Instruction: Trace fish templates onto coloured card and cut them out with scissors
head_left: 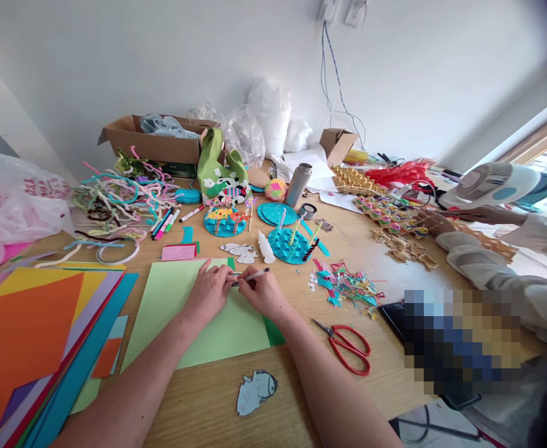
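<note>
My right hand (261, 291) is closed around a slim pen (267, 270), its tip end hidden by my fingers. Close beside it, my left hand (211, 289) has its fingertips pinched at a small piece I cannot make out. Both hands rest over a light green paper sheet (208, 342), with darker green paper (274, 331) showing under its right edge. Beyond my hands lie white fish cutouts (243, 251) with black outlines and a white glue bottle (266, 247). Nearer to me is a pale blue fish cutout (256, 392).
Red-handled scissors (350, 350), paper scraps (348, 283) and a phone (394, 320) lie to the right. Coloured paper sheets (25, 330) are stacked left. Blue craft discs (288, 246), a grey flask (298, 185) and pipe cleaners (119, 193) stand farther back. Another person's hand (478, 214) is at right.
</note>
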### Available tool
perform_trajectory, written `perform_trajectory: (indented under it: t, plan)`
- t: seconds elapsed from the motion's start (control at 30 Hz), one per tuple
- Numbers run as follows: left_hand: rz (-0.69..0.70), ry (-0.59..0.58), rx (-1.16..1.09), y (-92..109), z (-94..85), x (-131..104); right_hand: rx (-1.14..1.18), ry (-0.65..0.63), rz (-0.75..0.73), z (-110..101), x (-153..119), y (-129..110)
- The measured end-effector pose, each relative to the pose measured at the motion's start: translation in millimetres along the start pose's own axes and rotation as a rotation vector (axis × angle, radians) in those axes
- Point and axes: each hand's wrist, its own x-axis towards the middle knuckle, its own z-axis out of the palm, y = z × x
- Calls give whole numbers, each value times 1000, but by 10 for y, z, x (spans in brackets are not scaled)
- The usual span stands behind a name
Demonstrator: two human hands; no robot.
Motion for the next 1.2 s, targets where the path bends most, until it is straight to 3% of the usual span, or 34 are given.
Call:
perform_trajectory:
  t: [1.2]
  plan:
    - [-32,70,1,-6,51,15,31,16,-13,-10,16,36]
